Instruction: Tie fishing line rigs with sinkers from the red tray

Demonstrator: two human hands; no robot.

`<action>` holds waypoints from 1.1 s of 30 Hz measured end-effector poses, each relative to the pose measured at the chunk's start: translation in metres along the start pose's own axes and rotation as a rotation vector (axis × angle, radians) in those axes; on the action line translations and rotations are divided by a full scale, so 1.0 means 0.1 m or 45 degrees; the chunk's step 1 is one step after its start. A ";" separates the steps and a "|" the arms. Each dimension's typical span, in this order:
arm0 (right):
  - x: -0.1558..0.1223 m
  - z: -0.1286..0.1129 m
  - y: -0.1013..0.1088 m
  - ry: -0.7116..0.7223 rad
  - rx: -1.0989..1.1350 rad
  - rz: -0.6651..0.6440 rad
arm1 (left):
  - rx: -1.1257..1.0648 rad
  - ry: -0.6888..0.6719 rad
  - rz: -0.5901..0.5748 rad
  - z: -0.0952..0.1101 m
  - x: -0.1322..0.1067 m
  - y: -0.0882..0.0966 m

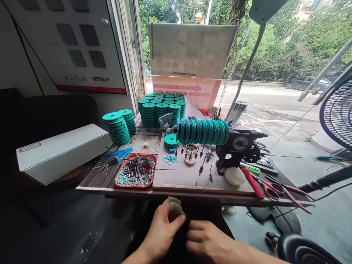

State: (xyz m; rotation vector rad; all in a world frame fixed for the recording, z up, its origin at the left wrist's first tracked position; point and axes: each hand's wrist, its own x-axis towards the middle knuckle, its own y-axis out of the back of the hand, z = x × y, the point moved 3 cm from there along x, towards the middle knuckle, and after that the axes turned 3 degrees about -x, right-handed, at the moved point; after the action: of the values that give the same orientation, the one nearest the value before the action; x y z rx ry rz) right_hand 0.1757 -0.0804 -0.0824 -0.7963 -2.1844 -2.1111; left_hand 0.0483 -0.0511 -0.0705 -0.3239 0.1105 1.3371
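Both my hands are below the front edge of the work table (192,196), close together over my lap. My left hand (162,229) is closed, with a small grey-brown piece (174,208) standing up between its thumb and fingers. My right hand (209,240) sits just right of it with fingers curled in toward the left hand; what it pinches is too small to make out. On the table above stands a black winding machine (236,148) with a row of green spools (203,131) on its shaft.
A red tray of small metal parts (136,171) sits front left, with a white box (60,150) beside it. Stacks of green spools (161,110) stand behind. Red-handled scissors (277,189), a red pen (251,182), hooks and blue bits lie around. A fan (337,110) is at right.
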 end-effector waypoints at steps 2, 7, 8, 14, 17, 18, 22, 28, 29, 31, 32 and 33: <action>0.11 -0.04 0.14 -0.092 0.322 0.092 | 0.220 -0.270 0.018 0.00 -0.07 0.01; 0.54 0.22 0.59 -0.969 1.360 0.113 | 0.431 -0.700 0.347 -0.20 -0.16 0.10; 0.62 0.29 0.64 -1.105 1.485 0.116 | 0.456 -0.721 0.442 -0.23 -0.15 0.13; 0.97 0.58 0.49 -1.270 1.514 0.020 | 0.585 -0.630 0.453 -0.21 -0.09 0.18; 0.96 0.57 0.47 -1.210 1.375 0.002 | 0.554 -0.586 0.397 -0.06 -0.11 0.15; 0.92 0.55 0.50 -1.179 1.299 0.027 | 0.496 -0.546 0.363 0.00 -0.11 0.13; 0.56 0.41 0.67 -0.905 0.837 0.232 | -0.083 -0.058 0.065 0.12 -0.09 0.04; 0.08 0.03 0.47 0.050 -0.341 0.308 | -0.615 0.592 0.021 -0.04 -0.09 0.01; 0.07 0.01 0.42 0.072 -0.382 0.331 | -0.618 0.598 0.019 -0.06 -0.09 0.01; 0.09 0.02 0.35 0.072 -0.411 0.366 | -0.593 0.582 -0.004 -0.09 -0.08 0.01; 0.10 0.02 0.33 0.069 -0.415 0.353 | -0.575 0.571 -0.021 -0.09 -0.08 0.00; 0.11 0.04 0.32 0.068 -0.419 0.317 | -0.554 0.558 -0.037 -0.08 -0.07 0.00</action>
State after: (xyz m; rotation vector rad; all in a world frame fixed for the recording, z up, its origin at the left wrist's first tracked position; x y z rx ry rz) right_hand 0.1782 -0.0739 -0.0491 -0.9571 -1.6318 -2.3537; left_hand 0.0479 -0.0604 -0.0765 -0.9828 0.1797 1.2364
